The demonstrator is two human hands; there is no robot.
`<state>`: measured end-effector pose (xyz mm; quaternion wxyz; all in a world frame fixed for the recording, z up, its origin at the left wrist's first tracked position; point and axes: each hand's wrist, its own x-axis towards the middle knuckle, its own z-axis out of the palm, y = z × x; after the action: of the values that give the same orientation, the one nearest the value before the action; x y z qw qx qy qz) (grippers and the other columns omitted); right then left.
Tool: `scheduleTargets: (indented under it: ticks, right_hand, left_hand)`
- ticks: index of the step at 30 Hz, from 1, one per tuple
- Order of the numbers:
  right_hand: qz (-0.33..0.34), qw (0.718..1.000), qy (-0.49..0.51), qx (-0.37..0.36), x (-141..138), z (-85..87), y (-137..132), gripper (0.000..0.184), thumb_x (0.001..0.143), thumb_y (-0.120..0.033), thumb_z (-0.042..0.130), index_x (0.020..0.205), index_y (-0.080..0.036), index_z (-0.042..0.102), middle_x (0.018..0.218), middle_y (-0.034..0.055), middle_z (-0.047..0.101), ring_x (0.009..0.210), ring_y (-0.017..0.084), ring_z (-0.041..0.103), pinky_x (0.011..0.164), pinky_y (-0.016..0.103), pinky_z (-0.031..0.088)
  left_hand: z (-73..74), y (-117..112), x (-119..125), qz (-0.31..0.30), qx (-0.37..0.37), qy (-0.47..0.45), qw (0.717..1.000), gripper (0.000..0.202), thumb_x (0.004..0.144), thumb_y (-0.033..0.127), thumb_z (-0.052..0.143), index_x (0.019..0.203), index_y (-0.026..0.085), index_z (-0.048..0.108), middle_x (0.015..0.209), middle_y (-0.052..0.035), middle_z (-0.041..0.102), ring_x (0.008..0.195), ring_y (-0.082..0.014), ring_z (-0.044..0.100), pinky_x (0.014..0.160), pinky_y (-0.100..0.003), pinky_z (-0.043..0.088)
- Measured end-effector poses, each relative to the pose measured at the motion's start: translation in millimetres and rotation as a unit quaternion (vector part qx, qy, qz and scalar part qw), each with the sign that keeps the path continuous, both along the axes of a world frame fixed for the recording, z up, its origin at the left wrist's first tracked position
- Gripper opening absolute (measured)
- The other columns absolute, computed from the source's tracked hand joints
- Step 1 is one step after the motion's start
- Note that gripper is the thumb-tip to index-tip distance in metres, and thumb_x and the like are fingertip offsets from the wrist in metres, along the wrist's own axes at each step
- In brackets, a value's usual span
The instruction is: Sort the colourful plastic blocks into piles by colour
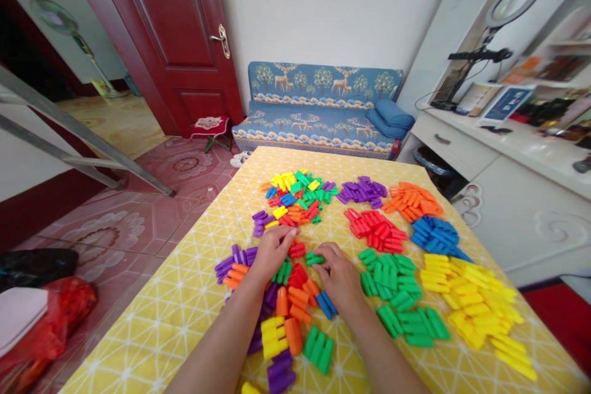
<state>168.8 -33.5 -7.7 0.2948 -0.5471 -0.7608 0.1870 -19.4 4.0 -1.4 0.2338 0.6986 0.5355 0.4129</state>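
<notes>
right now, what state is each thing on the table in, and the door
left hand, flat on the mixed blocks
right hand, fingers curled at the green block, grip unclear
mixed blocks, loose, unsorted
green pile, sorted, one colour
yellow pile, sorted, one colour
red pile, sorted, one colour
blue pile, sorted, one colour
door, open
drawer, shut

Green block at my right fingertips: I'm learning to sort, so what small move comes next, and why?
Probably carry the green block with the right hand to the green pile: same colour, and it lies just right of that hand.
</notes>
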Motion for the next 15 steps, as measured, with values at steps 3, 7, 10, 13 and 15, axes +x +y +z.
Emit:
scheduleTargets:
  ticks: [3,7,10,13,15]
  right_hand:
    - [-0.022,0.999,-0.013,0.031,13,7.3,1,0.017,0.086,-0.025,0.053,0.101,-0.021,0.060,0.102,0.0037,0.062,0.084,0.016,0.060,0.073,0.026,0.045]
    - [-0.060,0.993,-0.093,0.039,41,24.7,5,0.022,0.091,-0.034,0.048,0.096,-0.020,0.064,0.090,0.0044,0.066,0.080,0.017,0.061,0.067,0.026,0.042]
    - [-0.072,0.981,-0.181,0.004,59,34.9,9,0.024,0.091,-0.033,0.048,0.088,-0.021,0.069,0.084,0.0042,0.068,0.079,0.019,0.062,0.065,0.027,0.040]
    - [-0.073,0.967,-0.243,0.004,70,36.3,13,0.025,0.090,-0.032,0.051,0.082,-0.022,0.072,0.081,0.0049,0.068,0.081,0.021,0.061,0.069,0.030,0.039]
    - [-0.083,0.962,-0.261,0.021,74,33.3,15,0.020,0.088,-0.032,0.055,0.085,-0.024,0.074,0.083,0.0055,0.068,0.082,0.022,0.059,0.072,0.032,0.039]
  left_hand:
    - [-0.4,0,0,-0.003,0.001,-0.003,1.000,0.042,0.093,0.042,0.041,0.071,0.017,0.066,0.075,-0.0049,0.068,0.078,-0.0188,0.062,0.078,-0.030,0.046]
    - [-0.3,0,-1,-0.008,0.001,-0.005,1.000,0.043,0.093,0.042,0.040,0.069,0.017,0.065,0.079,-0.0054,0.069,0.079,-0.0190,0.062,0.078,-0.029,0.046]
    - [0.0,0,-1,-0.006,-0.001,-0.007,1.000,0.042,0.092,0.043,0.041,0.070,0.017,0.066,0.077,-0.0053,0.069,0.078,-0.0194,0.062,0.077,-0.029,0.047]
    - [-0.2,0,-1,-0.008,-0.005,-0.006,1.000,0.041,0.092,0.043,0.042,0.074,0.017,0.068,0.080,-0.0054,0.070,0.078,-0.0194,0.063,0.077,-0.029,0.047]
    - [-0.7,-1,-1,-0.009,-0.007,-0.005,1.000,0.040,0.093,0.042,0.042,0.077,0.018,0.069,0.083,-0.0054,0.071,0.080,-0.0194,0.063,0.078,-0.029,0.047]
